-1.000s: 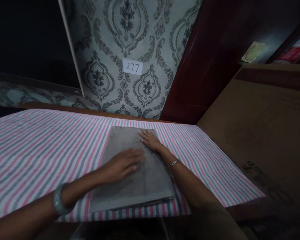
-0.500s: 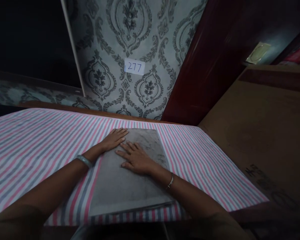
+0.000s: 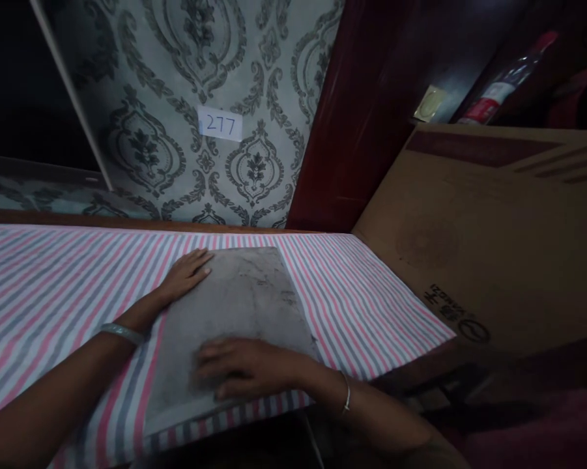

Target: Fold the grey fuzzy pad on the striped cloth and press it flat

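On the striped tablecloth (image 3: pixel 352 299), as seen from the head camera, a grey folded cloth (image 3: pixel 254 293) lies flat, its near edge close to the table's front edge and its upper right surface creased. The left hand (image 3: pixel 186 272) rests palm down at the cloth's far left corner, fingers extended, gripping nothing. The right hand (image 3: pixel 249 368) is over the near part of the cloth; its fingers are blurred but appear outstretched and unclenched, with no object visible in them, and contact cannot be confirmed. A pale bangle (image 3: pixel 122 333) encircles the left wrist, a thin bracelet (image 3: pixel 346 394) the right. A paper label (image 3: pixel 219 124) reading 277 is on the patterned wall (image 3: pixel 176 85). A cardboard box (image 3: pixel 498 221) stands right of the table.
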A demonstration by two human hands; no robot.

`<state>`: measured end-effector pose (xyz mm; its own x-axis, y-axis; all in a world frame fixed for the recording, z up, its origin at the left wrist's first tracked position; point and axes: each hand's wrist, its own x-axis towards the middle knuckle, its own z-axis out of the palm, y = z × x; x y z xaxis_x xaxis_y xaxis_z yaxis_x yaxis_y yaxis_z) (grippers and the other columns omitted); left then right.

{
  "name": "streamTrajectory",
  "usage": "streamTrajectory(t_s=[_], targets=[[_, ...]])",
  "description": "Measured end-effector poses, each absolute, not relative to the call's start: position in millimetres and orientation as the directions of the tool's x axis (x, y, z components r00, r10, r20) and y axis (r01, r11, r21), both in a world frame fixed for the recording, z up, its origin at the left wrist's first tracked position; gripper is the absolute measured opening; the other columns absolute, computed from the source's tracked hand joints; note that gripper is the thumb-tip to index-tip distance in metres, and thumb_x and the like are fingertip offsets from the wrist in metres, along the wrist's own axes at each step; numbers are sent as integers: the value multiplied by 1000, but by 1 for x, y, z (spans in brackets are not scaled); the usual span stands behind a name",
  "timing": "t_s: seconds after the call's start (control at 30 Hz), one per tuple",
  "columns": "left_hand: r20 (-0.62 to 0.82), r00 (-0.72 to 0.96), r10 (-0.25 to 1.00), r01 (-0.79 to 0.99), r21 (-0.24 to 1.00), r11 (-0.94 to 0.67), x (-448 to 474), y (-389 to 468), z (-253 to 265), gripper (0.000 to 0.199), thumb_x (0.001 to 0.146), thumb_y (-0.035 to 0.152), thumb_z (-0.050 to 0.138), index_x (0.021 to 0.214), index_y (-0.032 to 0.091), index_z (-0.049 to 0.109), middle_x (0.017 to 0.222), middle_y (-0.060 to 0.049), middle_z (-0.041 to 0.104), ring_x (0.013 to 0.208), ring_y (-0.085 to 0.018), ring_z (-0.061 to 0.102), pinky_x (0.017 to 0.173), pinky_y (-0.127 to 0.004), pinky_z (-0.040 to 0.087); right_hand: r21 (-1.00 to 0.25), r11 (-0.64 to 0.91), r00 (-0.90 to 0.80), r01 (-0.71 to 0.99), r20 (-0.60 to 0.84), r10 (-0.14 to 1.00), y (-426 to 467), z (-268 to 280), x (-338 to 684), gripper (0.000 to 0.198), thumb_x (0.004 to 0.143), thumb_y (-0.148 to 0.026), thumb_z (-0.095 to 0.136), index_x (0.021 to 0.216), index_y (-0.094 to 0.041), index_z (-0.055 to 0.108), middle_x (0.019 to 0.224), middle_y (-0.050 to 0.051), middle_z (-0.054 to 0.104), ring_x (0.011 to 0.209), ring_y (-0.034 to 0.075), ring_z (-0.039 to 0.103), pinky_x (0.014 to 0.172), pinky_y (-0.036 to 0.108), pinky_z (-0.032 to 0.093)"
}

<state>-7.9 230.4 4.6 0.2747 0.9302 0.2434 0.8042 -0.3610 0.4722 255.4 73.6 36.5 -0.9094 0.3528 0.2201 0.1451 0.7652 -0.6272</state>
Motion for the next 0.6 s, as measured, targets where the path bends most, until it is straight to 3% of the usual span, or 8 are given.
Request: streamTrajectory(t_s=[0.07, 0.13, 0.2, 0.27, 0.4, 0.5, 0.6], targets=[[245, 83, 966, 754, 619, -222, -9, 221, 9, 64, 86, 44, 53, 143, 16, 49, 157, -14, 37, 148, -32, 26, 119, -50, 21, -765, 616, -706, 190, 330, 627, 88, 34, 282, 40, 96, -40, 51, 134, -29, 58, 146, 2, 54, 137, 18, 45, 115, 39, 32], [172, -104, 980, 611, 788, -74, -8, 203, 18, 69, 83, 40, 60, 145, 14, 46, 156, -15, 39, 146, -33, 30, 118, -48, 26, -885, 423, -334, 195, 345, 877, 104, 26, 311, 41, 92, -43, 52, 129, -26, 62, 139, 5, 60, 133, 23, 50, 112, 43, 36], [25, -210, 977, 365, 930, 55, -5, 178, 30, 70, 84, 34, 64, 148, 16, 41, 153, -15, 44, 140, -30, 41, 114, -41, 35, -968, 237, -8, 83, 238, 971, 118, 13, 337, 46, 85, -44, 59, 125, -23, 63, 136, 9, 61, 130, 27, 53, 113, 47, 36], [-123, -237, 964, 97, 984, 150, -4, 152, 42, 67, 86, 24, 62, 148, 15, 38, 145, -14, 53, 128, -23, 54, 108, -33, 42, -991, 104, 142, -79, 92, 986, 127, -2, 354, 52, 77, -42, 66, 125, -21, 61, 136, 11, 60, 129, 28, 54, 113, 48, 36], [-368, -188, 911, -242, 916, 320, -9, 111, 53, 44, 85, 5, 55, 128, 16, 52, 99, -4, 74, 83, -14, 71, 81, -24, 55, -932, -35, 137, -361, -90, 986, 133, -19, 361, 55, 70, -37, 74, 120, -21, 58, 126, 11, 66, 119, 26, 62, 107, 45, 44], [-492, -64, 868, -351, 826, 441, -11, 93, 52, 23, 89, 6, 47, 103, 17, 61, 80, -2, 73, 71, -17, 72, 67, -26, 58, -889, -105, 58, -446, -146, 988, 133, -20, 356, 45, 70, -32, 76, 111, -23, 59, 113, 8, 71, 105, 22, 68, 97, 39, 52], [-559, -20, 829, -386, 769, 509, -5, 83, 50, 21, 89, 5, 46, 93, 16, 64, 66, 0, 69, 59, -17, 69, 57, -26, 57, -864, -170, -32, -474, -176, 984, 134, -16, 355, 29, 73, -29, 73, 98, -22, 59, 98, 6, 73, 92, 20, 70, 86, 34, 55]])
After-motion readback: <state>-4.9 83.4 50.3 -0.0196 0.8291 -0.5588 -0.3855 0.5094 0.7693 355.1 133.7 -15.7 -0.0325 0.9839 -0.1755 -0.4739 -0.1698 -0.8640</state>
